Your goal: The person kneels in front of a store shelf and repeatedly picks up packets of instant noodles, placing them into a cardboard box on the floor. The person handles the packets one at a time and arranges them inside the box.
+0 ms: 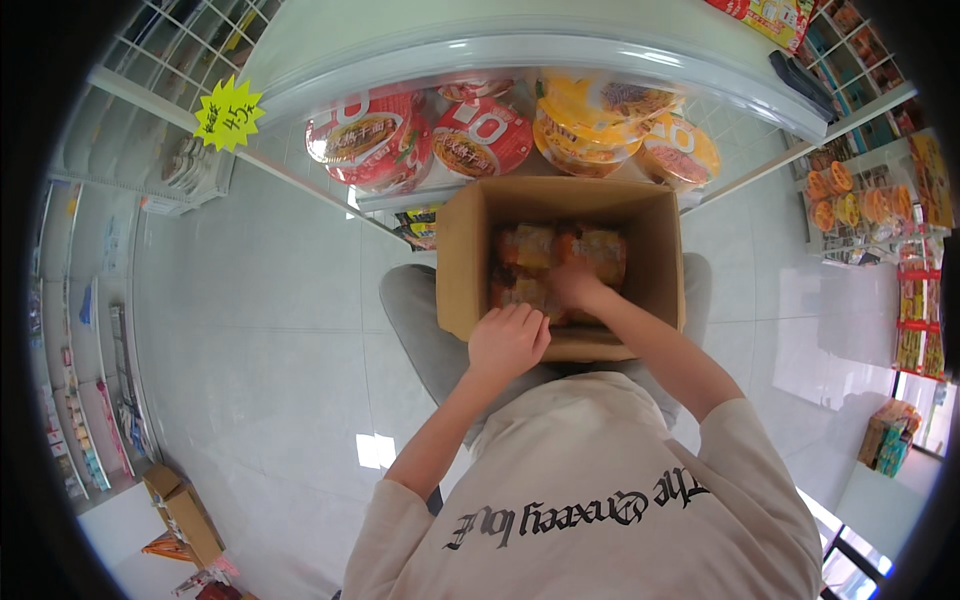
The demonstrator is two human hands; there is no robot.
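Observation:
An open-topped cardboard box (459, 262) rests between my knees, in front of a shelf. Inside it lie several orange-and-yellow packets (596, 251), partly in shadow. My left hand (510, 337) has its fingers curled over the box's near rim, towards the left. Down in the box, my right hand (576, 286) touches or lies close to the packets. Motion blurs that hand, and its fingertips are hidden, so any hold on a packet cannot be made out.
Just beyond the box, a shelf holds red instant-noodle bowls (484, 139) and yellow ones (589, 131). A shelf edge with a clear plastic strip (525, 56) overhangs them. A yellow starburst price tag (230, 114) hangs left. Grey tiled floor (247, 300) spreads beside me.

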